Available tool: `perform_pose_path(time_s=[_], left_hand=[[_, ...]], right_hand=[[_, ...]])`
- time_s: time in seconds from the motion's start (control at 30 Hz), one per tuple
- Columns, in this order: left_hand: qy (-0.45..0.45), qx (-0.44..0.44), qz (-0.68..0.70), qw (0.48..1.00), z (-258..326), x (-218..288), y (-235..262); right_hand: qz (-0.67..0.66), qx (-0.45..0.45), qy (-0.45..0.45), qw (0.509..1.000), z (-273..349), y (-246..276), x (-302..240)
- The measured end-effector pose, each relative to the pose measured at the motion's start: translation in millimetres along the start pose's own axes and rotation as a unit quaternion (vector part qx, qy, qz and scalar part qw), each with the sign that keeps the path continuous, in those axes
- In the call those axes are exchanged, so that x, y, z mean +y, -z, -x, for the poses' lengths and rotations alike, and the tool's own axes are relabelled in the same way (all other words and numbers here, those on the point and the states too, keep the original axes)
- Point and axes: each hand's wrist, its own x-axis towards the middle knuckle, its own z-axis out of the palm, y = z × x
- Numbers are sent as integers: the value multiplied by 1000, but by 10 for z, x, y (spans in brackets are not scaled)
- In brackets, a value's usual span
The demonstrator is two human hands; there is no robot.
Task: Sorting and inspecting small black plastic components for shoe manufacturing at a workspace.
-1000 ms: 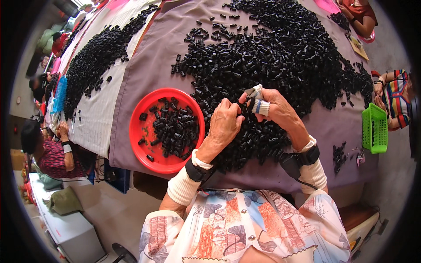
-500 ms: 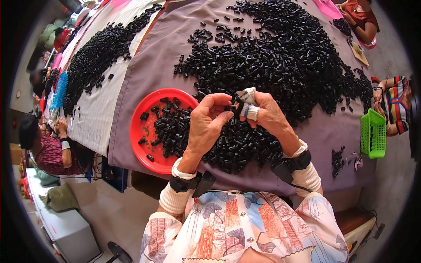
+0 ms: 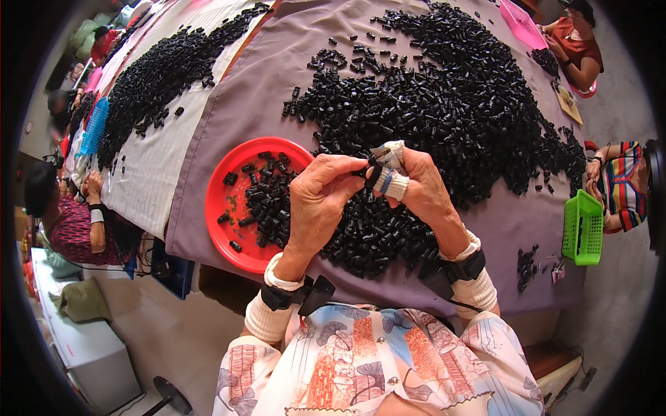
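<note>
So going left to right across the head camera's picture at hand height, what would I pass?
Red round tray holding some black pieces → left hand → right hand with taped fingertips → big heap of black pieces → green basket.

Both hands have lifted clear of the heap of black parts (image 3: pixel 444 118). The left hand (image 3: pixel 320 197) and right hand (image 3: pixel 422 184) now meet fingertip to fingertip, pinching one small black piece (image 3: pixel 365 171) above the table.

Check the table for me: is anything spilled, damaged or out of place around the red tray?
Nothing stands out. The red tray sits flat at the table's near edge with its black pieces inside. The big black pile stays on the grey cloth. Both hands, left hand and right hand, meet over one piece.
</note>
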Motion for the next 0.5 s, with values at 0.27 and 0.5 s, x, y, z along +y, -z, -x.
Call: perform_pose_path(time_s=[0.27, 0.5], left_hand=[[116, 61, 205, 970, -27, -22, -24], [136, 32, 363, 921, -8, -113, 37]], right_hand=[[6, 9, -18, 1000, 10, -54, 8], [-10, 25, 10, 1000, 7, -151, 39]])
